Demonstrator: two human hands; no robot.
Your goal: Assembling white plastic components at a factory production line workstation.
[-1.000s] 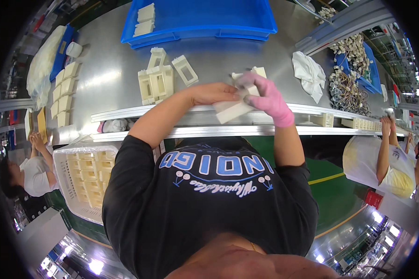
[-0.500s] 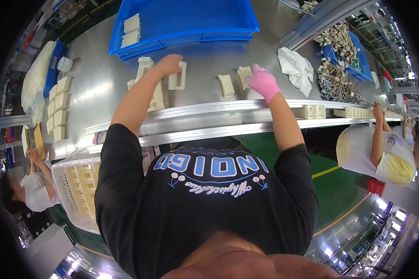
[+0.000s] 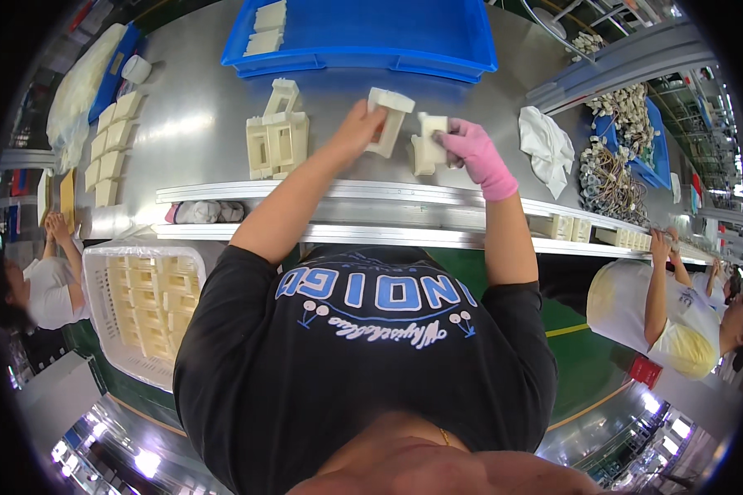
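Observation:
My bare left hand (image 3: pixel 357 130) is closed on one side of a cream plastic frame (image 3: pixel 395 102), tilted above the metal table. Close by on the right, my right hand (image 3: pixel 479 157), in a pink glove with greyed fingertips, pinches a small cream plastic block (image 3: pixel 433 129). Another cream piece (image 3: pixel 423 157) shows partly behind that block; whether the two touch I cannot tell. The frame and block are a short gap apart. Left of my hands, several cream frames (image 3: pixel 277 142) stand grouped on the table.
A blue bin (image 3: pixel 363 62) with cream parts lies beyond my hands. Cream pieces (image 3: pixel 111 153) sit in rows at left, above a white basket (image 3: pixel 99 289) of frames. A white cloth (image 3: pixel 545 148) and bundled wires (image 3: pixel 615 177) lie right. Metal rails (image 3: pixel 347 235) edge the table; co-workers sit both sides.
My left hand has moved right and lifted the cream frame off the table. The gloved hand has picked up a cream block. The view has shifted a little.

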